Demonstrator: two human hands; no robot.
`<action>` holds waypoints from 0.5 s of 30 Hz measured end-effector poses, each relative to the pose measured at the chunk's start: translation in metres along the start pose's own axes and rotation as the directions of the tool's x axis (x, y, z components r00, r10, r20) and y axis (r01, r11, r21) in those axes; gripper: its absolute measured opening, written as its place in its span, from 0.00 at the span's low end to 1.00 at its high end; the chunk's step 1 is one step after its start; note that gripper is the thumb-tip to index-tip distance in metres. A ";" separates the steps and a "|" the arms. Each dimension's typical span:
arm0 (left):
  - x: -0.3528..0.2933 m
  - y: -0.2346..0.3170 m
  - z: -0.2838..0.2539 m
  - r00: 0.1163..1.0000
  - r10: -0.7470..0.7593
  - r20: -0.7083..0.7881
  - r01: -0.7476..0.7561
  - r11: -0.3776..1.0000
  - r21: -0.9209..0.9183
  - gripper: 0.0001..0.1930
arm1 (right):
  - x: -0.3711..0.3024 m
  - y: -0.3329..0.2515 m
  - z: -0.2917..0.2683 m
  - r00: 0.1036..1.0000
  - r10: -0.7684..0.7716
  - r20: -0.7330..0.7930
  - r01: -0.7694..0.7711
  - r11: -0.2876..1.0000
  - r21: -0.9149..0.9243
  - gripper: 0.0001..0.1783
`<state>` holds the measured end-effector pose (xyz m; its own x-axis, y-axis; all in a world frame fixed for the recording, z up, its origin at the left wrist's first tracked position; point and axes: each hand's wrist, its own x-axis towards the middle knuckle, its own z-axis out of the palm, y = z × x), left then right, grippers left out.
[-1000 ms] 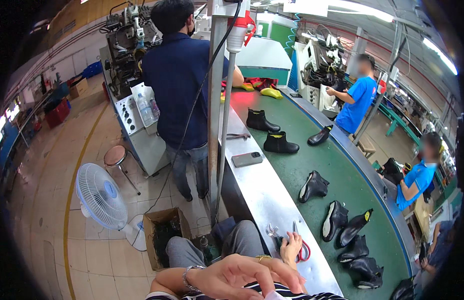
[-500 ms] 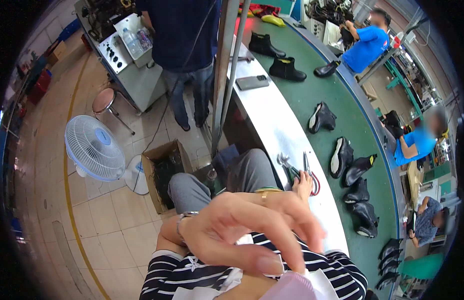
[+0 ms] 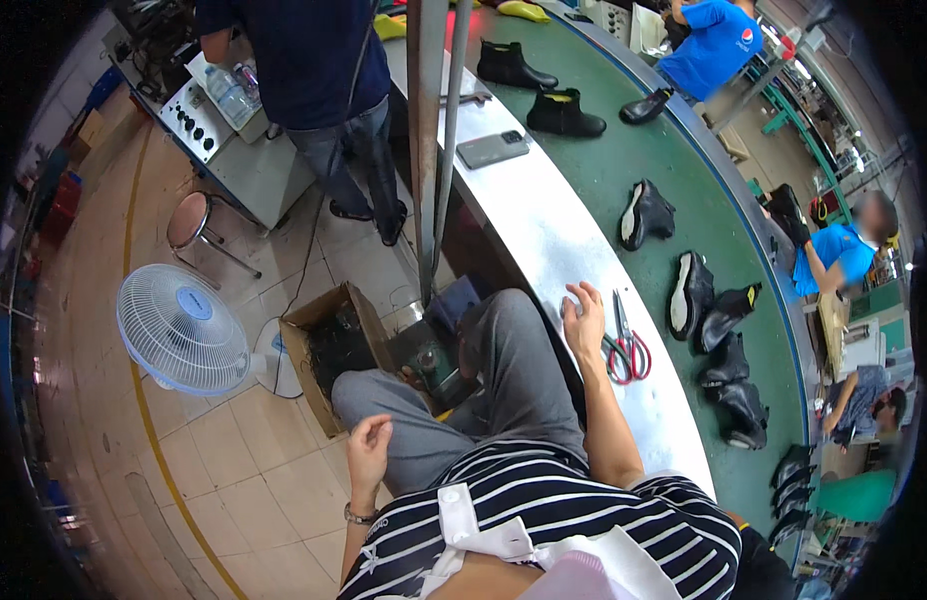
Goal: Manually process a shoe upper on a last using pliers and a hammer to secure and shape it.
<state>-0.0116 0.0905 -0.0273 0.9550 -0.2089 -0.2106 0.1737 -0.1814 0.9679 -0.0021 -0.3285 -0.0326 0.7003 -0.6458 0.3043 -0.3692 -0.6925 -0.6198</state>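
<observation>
My left hand (image 3: 368,452) is beside my left thigh, its fingers loosely curled together and nothing seen in them. A metal watch band (image 3: 360,516) circles that wrist. My right hand (image 3: 585,322) lies over the white tabletop with thumb and fingers apart. Right beside it are red-handled scissors (image 3: 638,358), blades pointing away from me. A dark green handle (image 3: 614,352) lies between the hand and the scissors; the rest of that tool is partly hidden by my hand. Farther up the tabletop lies a grey phone (image 3: 494,149).
Several black shoes (image 3: 722,359) sit along the green belt (image 3: 624,290) on the right. A metal post (image 3: 425,150) rises ahead. At left are a fan (image 3: 184,325), a stool (image 3: 190,220) and an open cardboard box (image 3: 329,345). Co-workers stand ahead and across the belt.
My left hand has dropped from close before the camera to beside my left thigh. The right hand has shifted off the tool handles, slightly left and farther away. The view has tilted a little.
</observation>
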 end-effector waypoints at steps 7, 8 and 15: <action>0.035 -0.054 0.022 0.903 -0.429 0.020 0.409 0.845 -0.345 0.12 | 0.158 -0.010 0.037 0.998 0.055 -0.010 -0.051 0.978 0.202 0.10; 0.038 -0.048 0.024 0.893 -0.450 0.015 0.428 0.839 -0.337 0.12 | 0.188 -0.010 0.047 1.000 0.007 -0.017 -0.002 0.968 0.252 0.11; 0.055 -0.027 0.057 0.813 -0.580 0.058 0.564 0.758 -0.327 0.13 | 0.376 0.006 0.131 0.985 -0.168 0.038 0.156 0.963 0.220 0.29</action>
<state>0.0223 0.0295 -0.0725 0.6615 -0.1208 -0.7402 0.7491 0.0585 0.6599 0.3391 -0.5332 -0.0167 0.7750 -0.5075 0.3766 -0.1119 -0.6967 -0.7086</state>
